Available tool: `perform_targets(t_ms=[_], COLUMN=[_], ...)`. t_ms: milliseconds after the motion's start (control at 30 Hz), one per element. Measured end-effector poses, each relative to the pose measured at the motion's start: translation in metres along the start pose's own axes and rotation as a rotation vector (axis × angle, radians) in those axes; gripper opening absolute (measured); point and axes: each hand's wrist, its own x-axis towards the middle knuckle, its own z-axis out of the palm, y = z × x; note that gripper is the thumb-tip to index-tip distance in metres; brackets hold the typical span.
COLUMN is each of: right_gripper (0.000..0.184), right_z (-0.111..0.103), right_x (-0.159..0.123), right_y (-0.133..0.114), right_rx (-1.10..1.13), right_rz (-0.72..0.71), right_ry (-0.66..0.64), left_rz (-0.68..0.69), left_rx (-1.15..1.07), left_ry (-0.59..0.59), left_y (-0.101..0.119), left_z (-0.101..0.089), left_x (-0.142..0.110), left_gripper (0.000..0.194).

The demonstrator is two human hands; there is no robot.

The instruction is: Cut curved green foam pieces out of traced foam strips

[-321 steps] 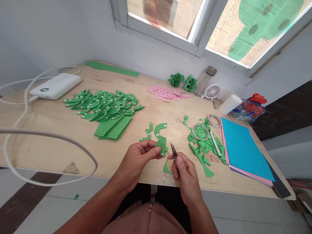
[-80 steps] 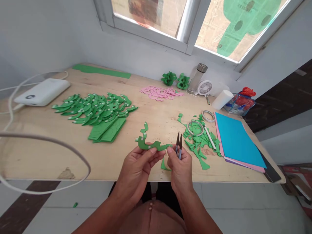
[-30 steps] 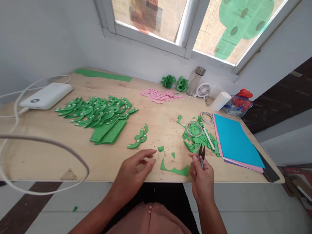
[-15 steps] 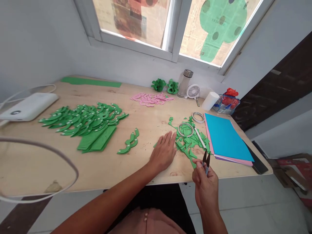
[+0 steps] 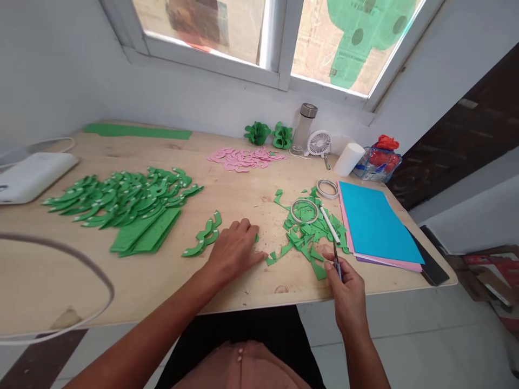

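My left hand (image 5: 234, 248) rests palm down on the table, thumb stretched out to the right and fingers slightly bent. Just left of it lie a couple of wavy green paper strips (image 5: 203, 237) with white tape bits. A small green scrap shows by its fingertips, and another scrap (image 5: 271, 261) lies near the thumb tip. In my right hand (image 5: 347, 283) is a pair of scissors (image 5: 336, 263), dark blades together and pointing away from me. Beyond them spreads a pile of green paper offcuts (image 5: 302, 233), with a tape roll (image 5: 304, 211) and a white pen (image 5: 330, 225) on top.
Many wavy green strips (image 5: 121, 194) and folded green papers (image 5: 146, 233) lie left. Pink cutouts (image 5: 243, 159), green paper ornaments (image 5: 257, 133), a bottle (image 5: 303, 129) and small fan (image 5: 319, 142) are at the back. Coloured sheets (image 5: 377, 224) lie right, partly over a phone (image 5: 436, 270).
My left hand has moved left, away from the offcuts and towards the wavy strips. The scissor blades, slightly apart before, are now together. The view has shifted a little.
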Motion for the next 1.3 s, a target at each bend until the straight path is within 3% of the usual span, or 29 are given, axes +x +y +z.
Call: perform_targets(t_ms=[133,467,633,733,867,1033,1300], right_gripper=[0.034,0.029,0.027,0.028,0.029,0.029,0.03], right_z=[0.002,0.004,0.006,0.005,0.005,0.009,0.024], right_x=[0.0,0.007,0.011,0.012,0.012,0.017,0.046], right_y=[0.003,0.009,0.01,0.011,0.012,0.013,0.01], right_rx=[0.015,0.012,0.062,0.072,0.074,0.049,0.024], right_rz=[0.001,0.022,0.023,0.044,0.066,0.036,-0.065], right_ry=[-0.006,-0.039,-0.028,-0.024,-0.011,-0.068,-0.08], left_rz=[0.034,0.162,0.141,0.089,0.063,0.088,0.156], left_rx=[-0.065,-0.146,-0.25,-0.141,-0.117,-0.156,-0.172], left_ry=[-0.081,-0.021,0.059,-0.066,-0.14,-0.094,-0.06], left_y=[0.014,0.053,0.026,0.006,0.004,0.027,0.092], left_z=[0.003,0.021,0.005,-0.004,-0.001,0.012,0.024], left_x=[0.004,0.026,0.017,0.009,0.009,0.023,0.06], left_gripper=[0.016,0.034,0.034,0.032,0.024,0.016,0.022])
